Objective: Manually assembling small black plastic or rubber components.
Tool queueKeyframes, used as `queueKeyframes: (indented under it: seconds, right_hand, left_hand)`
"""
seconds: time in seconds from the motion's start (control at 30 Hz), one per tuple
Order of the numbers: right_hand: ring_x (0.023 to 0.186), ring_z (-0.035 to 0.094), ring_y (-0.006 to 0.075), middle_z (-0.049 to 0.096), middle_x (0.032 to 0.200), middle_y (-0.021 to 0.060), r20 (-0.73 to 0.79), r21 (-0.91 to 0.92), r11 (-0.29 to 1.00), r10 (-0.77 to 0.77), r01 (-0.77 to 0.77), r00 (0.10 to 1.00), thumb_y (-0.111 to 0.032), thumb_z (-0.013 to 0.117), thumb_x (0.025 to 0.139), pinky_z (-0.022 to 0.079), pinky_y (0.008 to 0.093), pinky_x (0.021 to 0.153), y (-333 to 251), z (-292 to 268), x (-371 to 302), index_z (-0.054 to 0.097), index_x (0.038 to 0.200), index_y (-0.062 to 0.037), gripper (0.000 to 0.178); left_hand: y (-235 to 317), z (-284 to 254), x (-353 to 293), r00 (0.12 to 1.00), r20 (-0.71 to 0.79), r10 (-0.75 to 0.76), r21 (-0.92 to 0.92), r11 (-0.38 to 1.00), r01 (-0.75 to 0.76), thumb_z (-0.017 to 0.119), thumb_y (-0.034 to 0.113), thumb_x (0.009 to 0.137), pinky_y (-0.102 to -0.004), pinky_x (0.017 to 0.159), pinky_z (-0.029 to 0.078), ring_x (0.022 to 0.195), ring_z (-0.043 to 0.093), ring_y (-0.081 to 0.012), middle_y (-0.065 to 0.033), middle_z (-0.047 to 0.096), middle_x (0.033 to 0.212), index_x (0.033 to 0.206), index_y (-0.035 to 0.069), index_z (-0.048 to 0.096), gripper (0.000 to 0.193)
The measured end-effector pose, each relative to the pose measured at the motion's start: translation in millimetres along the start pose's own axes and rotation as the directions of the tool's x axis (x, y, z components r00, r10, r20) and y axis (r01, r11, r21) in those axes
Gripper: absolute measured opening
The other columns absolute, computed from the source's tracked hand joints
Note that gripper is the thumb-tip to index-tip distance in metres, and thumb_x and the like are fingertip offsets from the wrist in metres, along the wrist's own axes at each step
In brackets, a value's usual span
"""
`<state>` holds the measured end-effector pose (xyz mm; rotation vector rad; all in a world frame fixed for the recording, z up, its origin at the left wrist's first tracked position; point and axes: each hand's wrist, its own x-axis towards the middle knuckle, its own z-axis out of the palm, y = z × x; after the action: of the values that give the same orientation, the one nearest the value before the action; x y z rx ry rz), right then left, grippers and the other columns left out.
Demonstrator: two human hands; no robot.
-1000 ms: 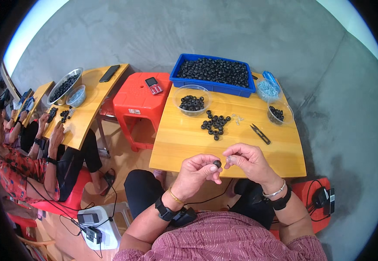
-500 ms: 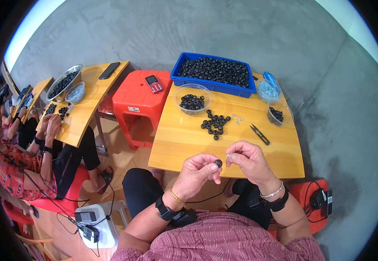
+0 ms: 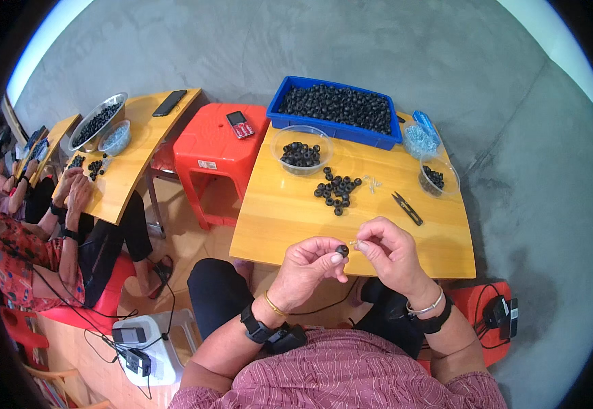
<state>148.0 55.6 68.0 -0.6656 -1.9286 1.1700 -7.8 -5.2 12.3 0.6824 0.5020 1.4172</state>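
Note:
Between the thumb and fingers of my left hand point(image 3: 308, 267) is a round black bead point(image 3: 342, 251), held near the table's front edge. My right hand point(image 3: 393, 252) pinches a small clear piece point(image 3: 354, 244) close beside the bead; its exact kind is too small to make out. Beyond my hands, a loose cluster of black beads point(image 3: 337, 189) lies on the wooden table point(image 3: 276, 235). A few small clear pieces point(image 3: 372, 184) lie to the right of the cluster. Black thread snips point(image 3: 407, 208) rest further right.
At the back stands a blue tray point(image 3: 290, 124) full of black beads. Clear bowls hold black beads point(image 3: 301, 155), more black beads point(image 3: 433, 177) and pale blue pieces point(image 3: 420, 141). A red stool point(image 3: 218, 151) with a phone point(image 3: 240, 125) is at left. Another person point(image 3: 34, 259) works at a neighbouring table.
My right fingertips have come slightly nearer the bead, and more of the clear piece shows. The bead has turned a little in my left hand. The view has shifted slightly.

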Motion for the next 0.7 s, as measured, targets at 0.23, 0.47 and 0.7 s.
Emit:
queueKeyframes:
  seconds: [0.23, 0.47, 0.7]
  right_hand:
    - [0.069, 0.056, 0.0225, 0.054, 0.076, 0.0105, 0.084, -0.259, 0.937, -0.219, 0.233, 0.972, 0.005, 0.057, 0.071, 0.045, 0.0281, 0.06, -4.9, 2.7, 5.3, 0.054, 0.081, -0.0017, 0.012]
    - [0.066, 0.056, 0.0229, 0.054, 0.075, 0.0105, 0.133, -0.284, 0.933, -0.191, 0.222, 0.973, 0.006, 0.058, 0.07, 0.046, 0.0284, 0.058, 8.8, 4.5, -3.7, 0.055, 0.079, -0.0017, 0.012]
    - [0.065, 0.055, 0.0226, 0.055, 0.071, 0.0108, 0.101, -0.294, 0.936, -0.172, 0.194, 0.98, -0.001, 0.056, 0.075, 0.044, 0.0283, 0.059, 18.0, 12.4, -0.3, 0.058, 0.083, -0.0009, 0.008]
  left_hand:
    - [-2.5, -1.3, 2.2, 1.0, -0.016, 0.017, 0.075, 0.997, -0.016, 0.055, 0.004, 0.082, -0.0268, 0.062, 0.052, 0.067, 0.057, -0.0116, -0.0071, 0.059, 0.081, 0.097, -0.001, 0.055, 0.016]
    - [-7.6, -9.7, 2.1, 1.0, 0.012, 0.002, 0.23, 0.973, -0.005, 0.054, 0.003, 0.082, -0.0275, 0.062, 0.052, 0.064, 0.059, -0.0133, -0.0081, 0.06, 0.082, 0.096, -0.002, 0.056, 0.015]
    - [-13.7, -23.5, 7.0, 0.997, -0.06, -0.046, 0.104, 0.993, 0.052, 0.052, 0.004, 0.083, -0.0274, 0.063, 0.052, 0.065, 0.059, -0.0133, -0.0074, 0.06, 0.08, 0.095, -0.001, 0.056, 0.014]
